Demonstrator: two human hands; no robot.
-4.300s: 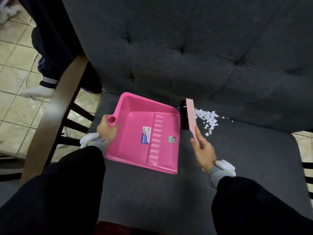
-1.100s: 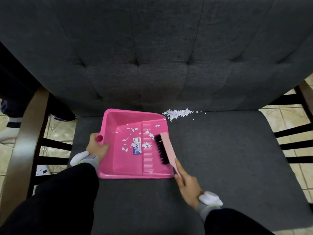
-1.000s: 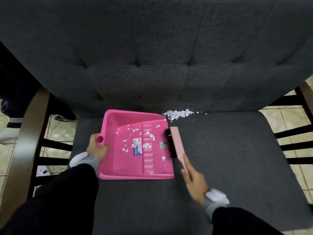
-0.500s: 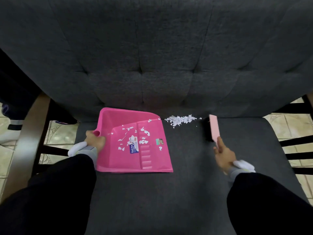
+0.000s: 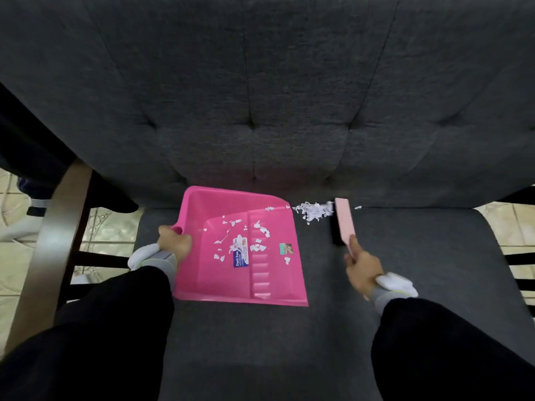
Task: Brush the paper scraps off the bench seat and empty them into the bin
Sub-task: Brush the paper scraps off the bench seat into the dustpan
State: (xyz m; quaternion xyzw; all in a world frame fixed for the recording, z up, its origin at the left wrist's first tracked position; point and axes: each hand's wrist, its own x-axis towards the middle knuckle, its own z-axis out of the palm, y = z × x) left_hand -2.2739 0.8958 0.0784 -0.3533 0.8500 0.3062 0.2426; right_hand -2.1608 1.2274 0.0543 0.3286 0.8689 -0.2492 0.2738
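Grey bench seat [image 5: 405, 256] — tiny white paper scraps [image 5: 314, 210]

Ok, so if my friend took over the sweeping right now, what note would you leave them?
Left hand: grips the pink dustpan by its handle. The pan lies on the bench seat.
Right hand: grips the brush, which sits just right of the scrap pile on the seat.
Done: some scraps already lie in the pan.
Left: sweep the pile leftward into the pan, catch the stray scrap right of the brush, then empty the pan into the bin, which is not in view.
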